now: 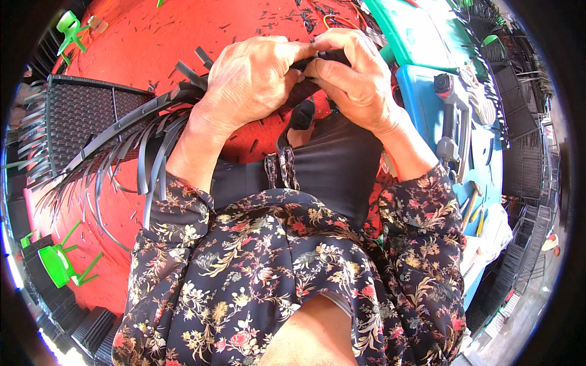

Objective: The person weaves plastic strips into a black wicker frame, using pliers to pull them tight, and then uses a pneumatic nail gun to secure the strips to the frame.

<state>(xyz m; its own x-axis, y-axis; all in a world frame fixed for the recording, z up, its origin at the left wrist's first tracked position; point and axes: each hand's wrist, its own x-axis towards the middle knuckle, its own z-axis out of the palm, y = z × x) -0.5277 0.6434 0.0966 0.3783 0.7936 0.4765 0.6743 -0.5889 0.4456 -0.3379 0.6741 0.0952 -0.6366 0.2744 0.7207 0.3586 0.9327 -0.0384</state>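
My left hand (253, 79) and my right hand (357, 76) are close together above my lap, fingers closed in a pinch. Between them they grip a dark plastic wicker strip (300, 63), mostly hidden by the fingers. From under my left wrist a curved black wicker piece (137, 117) runs out to the left. Many loose flat strips (145, 160) hang down from it in arcs. Whether this piece joins the strip in my fingers is hidden behind the left hand.
Red floor covering (140, 52) strewn with black scraps lies ahead. At left are a woven black panel (85, 119) and green child-size chairs (56, 265). At right, a blue table (418, 100) bears a power tool (450, 119), a hammer (472, 201) and a white cloth (495, 235).
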